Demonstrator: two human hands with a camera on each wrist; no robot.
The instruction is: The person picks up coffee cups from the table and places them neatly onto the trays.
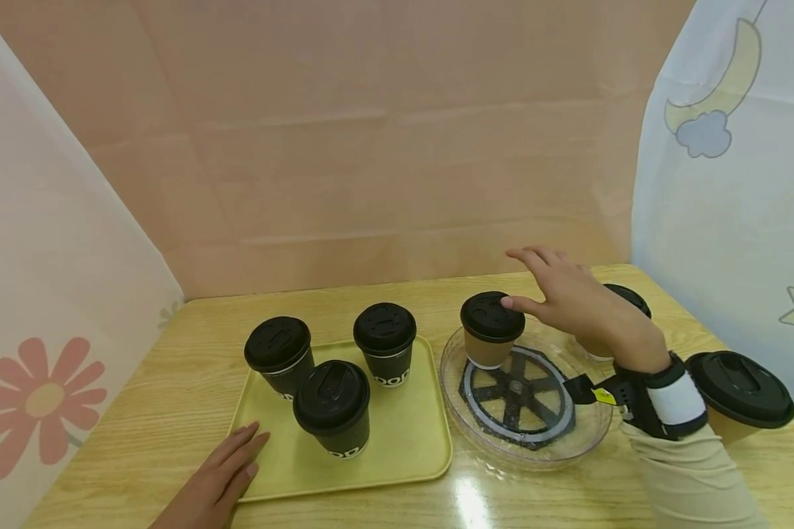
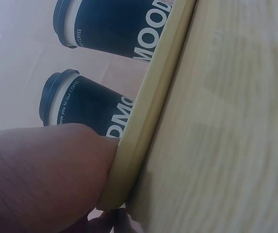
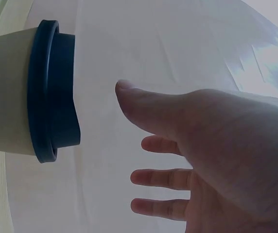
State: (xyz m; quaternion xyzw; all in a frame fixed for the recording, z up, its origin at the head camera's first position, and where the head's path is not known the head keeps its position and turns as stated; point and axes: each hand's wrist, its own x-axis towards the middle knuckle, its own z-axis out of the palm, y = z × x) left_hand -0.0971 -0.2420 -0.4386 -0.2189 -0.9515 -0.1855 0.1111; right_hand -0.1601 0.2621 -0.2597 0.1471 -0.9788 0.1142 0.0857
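Observation:
My left hand rests at the near left corner of the yellow tray, its fingers laid over the rim. Three dark paper coffee cups with black lids stand on that tray: a back left cup, a back right cup and a front cup. Fingers spread and holding nothing, my right hand hovers over a clear round dish. A brown coffee cup with a black lid stands at the dish's back left. In the right wrist view, a gap separates thumb and lidded cup.
Behind my right wrist stands another black-lidded cup, partly hidden. Beside my right forearm is a further lidded cup. A dark spoked wheel shape shows at the dish's bottom. Fabric sheets enclose the wooden table.

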